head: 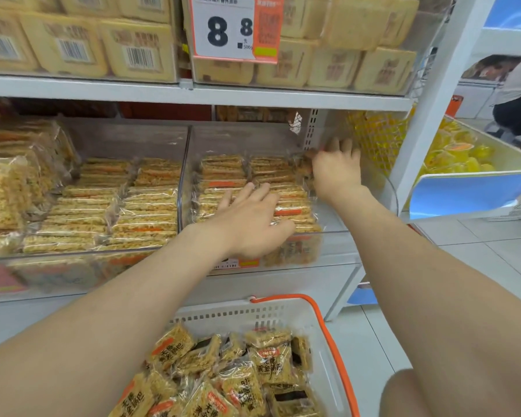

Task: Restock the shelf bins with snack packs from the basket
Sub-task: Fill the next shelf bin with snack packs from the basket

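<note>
Left hand flat, fingers spread, on rice-cracker packs in clear bin. Right hand at bin's rear corner, grip unclear. Price tag overhead; basket below.

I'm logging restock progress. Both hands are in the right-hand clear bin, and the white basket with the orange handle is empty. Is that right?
Not quite: the head view shows the basket holding many snack packs, not empty. The rest stands: the left hand and the right hand are both in the right-hand clear bin.
</note>
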